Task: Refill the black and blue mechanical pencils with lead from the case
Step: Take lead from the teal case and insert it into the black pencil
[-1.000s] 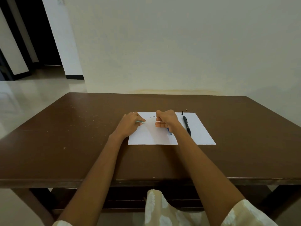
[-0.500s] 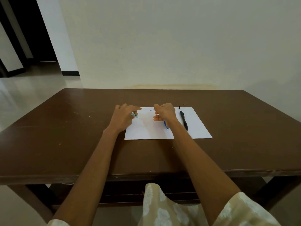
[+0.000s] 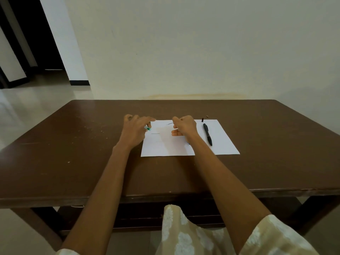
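The left hand (image 3: 135,130) grasps a small green-tipped clear lead case (image 3: 147,128); a thin lead (image 3: 155,133) lies on smooth white paper (image 3: 223,144). The right hand (image 3: 184,127) pinches another lead (image 3: 169,123), the blue pencil mostly hidden. A glossy black pencil (image 3: 207,134) lies right, on the scuffed brown table (image 3: 73,153).

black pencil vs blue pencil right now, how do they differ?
The black pencil lies free and in full view on the white paper; the blue pencil is gripped in the right hand, only its tip showing below the wrist. The black one's small cap lies off beside it; the blue one's cap is out of view.
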### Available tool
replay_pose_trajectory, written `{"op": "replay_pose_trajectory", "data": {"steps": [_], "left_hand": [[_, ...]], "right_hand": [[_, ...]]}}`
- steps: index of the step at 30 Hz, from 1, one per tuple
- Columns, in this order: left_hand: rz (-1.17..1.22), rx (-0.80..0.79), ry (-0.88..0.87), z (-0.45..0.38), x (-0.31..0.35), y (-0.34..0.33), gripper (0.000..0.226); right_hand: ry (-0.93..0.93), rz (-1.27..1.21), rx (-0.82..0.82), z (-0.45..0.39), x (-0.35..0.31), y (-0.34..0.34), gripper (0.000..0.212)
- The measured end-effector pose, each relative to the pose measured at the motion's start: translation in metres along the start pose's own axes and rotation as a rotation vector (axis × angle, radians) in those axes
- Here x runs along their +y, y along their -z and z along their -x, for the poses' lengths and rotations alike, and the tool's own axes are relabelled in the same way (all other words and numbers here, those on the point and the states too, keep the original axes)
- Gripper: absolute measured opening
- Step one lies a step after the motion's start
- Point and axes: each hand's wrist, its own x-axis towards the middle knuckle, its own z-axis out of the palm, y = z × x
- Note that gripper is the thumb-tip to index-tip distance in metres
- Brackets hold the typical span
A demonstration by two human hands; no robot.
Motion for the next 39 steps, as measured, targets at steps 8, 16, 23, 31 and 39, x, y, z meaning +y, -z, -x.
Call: {"op": "replay_pose_trajectory", "data": {"steps": [8,16,23,31,39], "left_hand": [[0.174,-0.151,0.037,-0.001,0.008,0.001,0.049],[0.017,-0.148,-0.082,-0.006,0.015,0.006,0.054],[-0.056,-0.360,-0.157,-0.022,0.015,0.014,0.040],[0.032,-0.615,-0.050,-0.052,0.012,0.040,0.024],[0.024,-0.496,0.065,-0.051,0.003,0.031,0.032]], "right_hand": [[0.006,0.008,-0.024,0.001,-0.001,-0.006,0.020],[0.004,0.002,-0.044,0.005,-0.003,-0.007,0.019],[0.008,0.005,-0.043,0.007,-0.006,-0.011,0.023],[0.005,0.094,-0.085,0.008,-0.007,-0.012,0.027],[-0.045,0.117,-0.193,0.003,-0.011,-0.007,0.025]]}}
